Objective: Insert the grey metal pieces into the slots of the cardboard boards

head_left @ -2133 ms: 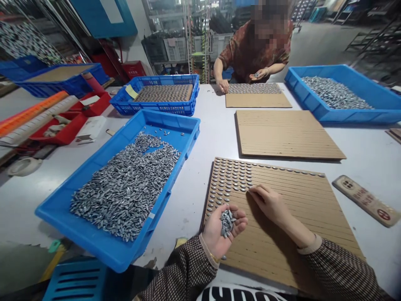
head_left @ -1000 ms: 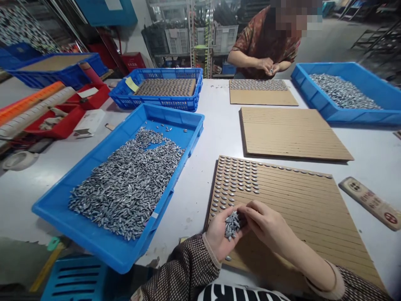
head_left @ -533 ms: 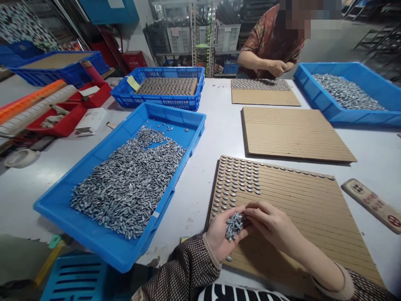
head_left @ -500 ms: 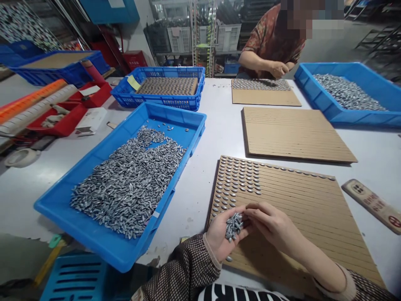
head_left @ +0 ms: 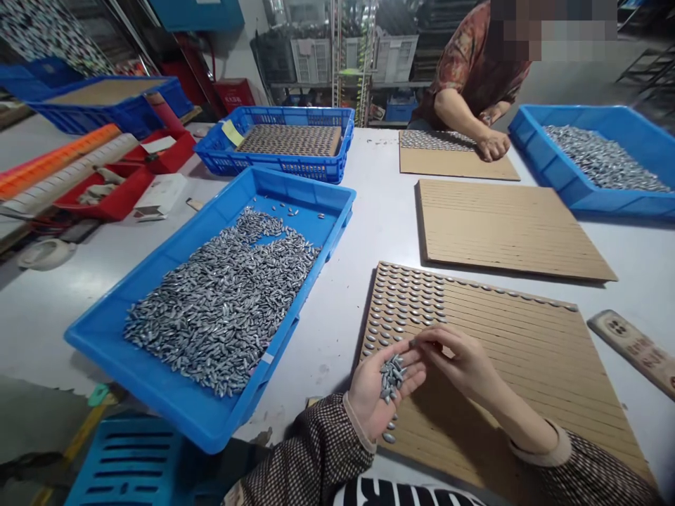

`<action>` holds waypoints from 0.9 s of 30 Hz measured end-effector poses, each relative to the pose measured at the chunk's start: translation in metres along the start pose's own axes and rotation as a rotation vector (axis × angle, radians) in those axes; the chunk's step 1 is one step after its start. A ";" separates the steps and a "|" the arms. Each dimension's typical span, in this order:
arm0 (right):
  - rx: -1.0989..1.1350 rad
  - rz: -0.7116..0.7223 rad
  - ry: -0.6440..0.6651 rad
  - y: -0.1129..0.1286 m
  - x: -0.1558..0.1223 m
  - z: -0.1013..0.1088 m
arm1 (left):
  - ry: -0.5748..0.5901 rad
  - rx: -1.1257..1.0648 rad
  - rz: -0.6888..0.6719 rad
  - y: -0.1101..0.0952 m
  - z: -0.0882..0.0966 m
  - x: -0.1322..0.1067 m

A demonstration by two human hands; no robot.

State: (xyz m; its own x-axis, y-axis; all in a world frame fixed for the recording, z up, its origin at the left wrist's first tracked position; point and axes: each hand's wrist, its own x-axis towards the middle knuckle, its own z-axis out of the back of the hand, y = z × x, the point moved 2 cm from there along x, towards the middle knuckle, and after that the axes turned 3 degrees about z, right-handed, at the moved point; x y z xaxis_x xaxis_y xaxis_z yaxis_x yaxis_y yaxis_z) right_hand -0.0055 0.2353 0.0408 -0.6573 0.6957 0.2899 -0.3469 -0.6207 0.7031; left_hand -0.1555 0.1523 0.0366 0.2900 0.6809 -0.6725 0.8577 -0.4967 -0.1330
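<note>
My left hand (head_left: pixel 368 395) is palm up with a small heap of grey, pointed-oval metal pieces (head_left: pixel 391 378) in it. Fingertips together, my right hand (head_left: pixel 464 362) pinches a small grey piece just past the left fingertips. Both hands are over the near cardboard board (head_left: pixel 532 379), which has slits running across it. Rows of the same oval pieces (head_left: pixel 408 292) sit on its far left part, one line follows its far edge, and a few lie at the near left corner. My left hand covers part of the left rows.
A blue tray (head_left: pixel 113 302) full of loose pieces stands to the left. Beyond the near board lies another slitted board (head_left: pixel 506 225). Across the table, a co-worker's hand (head_left: pixel 493 145) rests on a partly filled board (head_left: pixel 448 163). A printed wooden paddle (head_left: pixel 640 348) lies at right.
My right hand has lifted slightly away from the left palm, toward the rows. The co-worker's hand has moved right and nearer over their board. The view has shifted slightly.
</note>
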 end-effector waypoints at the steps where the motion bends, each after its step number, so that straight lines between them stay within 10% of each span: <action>1: -0.011 -0.007 -0.025 -0.003 0.001 -0.001 | -0.009 -0.008 -0.001 0.000 0.000 0.000; 7: -0.190 0.018 -0.184 -0.023 0.000 -0.018 | -0.011 -0.029 0.010 -0.002 -0.001 -0.004; 27: -0.553 0.087 0.054 -0.023 -0.006 -0.024 | 0.009 -0.056 0.020 -0.003 -0.001 -0.004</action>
State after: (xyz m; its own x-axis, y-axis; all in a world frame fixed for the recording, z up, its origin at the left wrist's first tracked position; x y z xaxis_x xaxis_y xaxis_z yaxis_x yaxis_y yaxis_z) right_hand -0.0101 0.2371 0.0070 -0.7275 0.6231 0.2874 -0.5797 -0.7822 0.2284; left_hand -0.1586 0.1514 0.0400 0.3112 0.6758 -0.6681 0.8739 -0.4798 -0.0782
